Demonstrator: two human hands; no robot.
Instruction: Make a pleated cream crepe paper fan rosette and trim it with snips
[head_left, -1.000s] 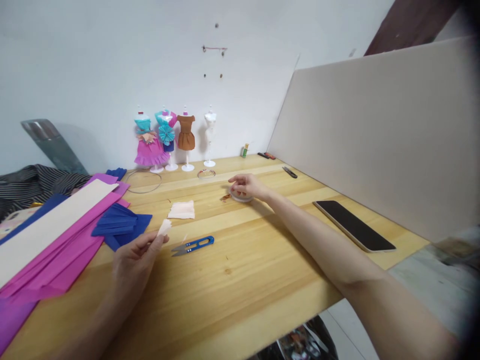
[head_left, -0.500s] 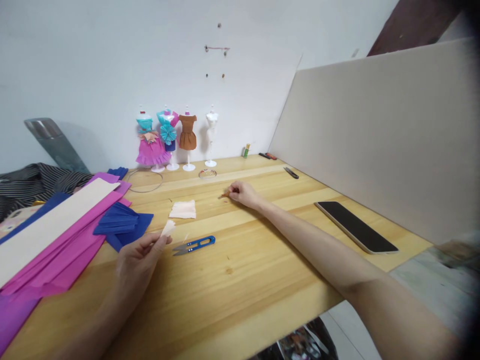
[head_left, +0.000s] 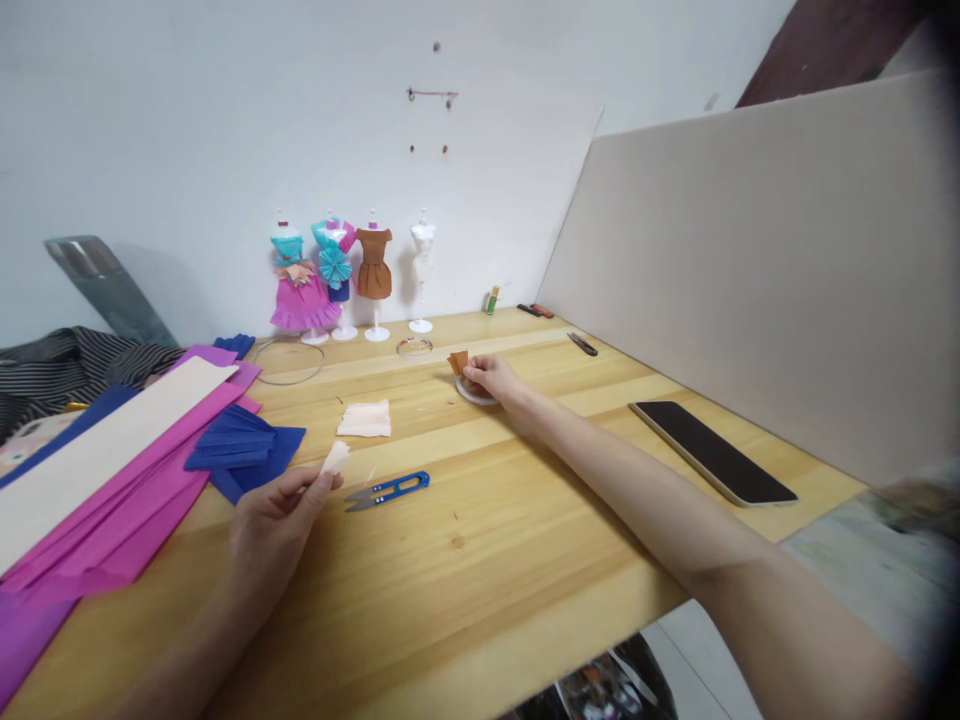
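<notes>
The cream crepe-paper scrap (head_left: 334, 457) looks featherlight, limp and easy to tear, so it is probably best pinched gently at one end. The left hand (head_left: 274, 520) does that, thumb and fingertips closed on its lower end near the table's (head_left: 487, 560) front left, beside blue thread snips (head_left: 386, 490). Toward the back edge, the right hand (head_left: 491, 378) pinches a brown paper scrap (head_left: 457, 361) over a white round roll (head_left: 480, 398).
</notes>
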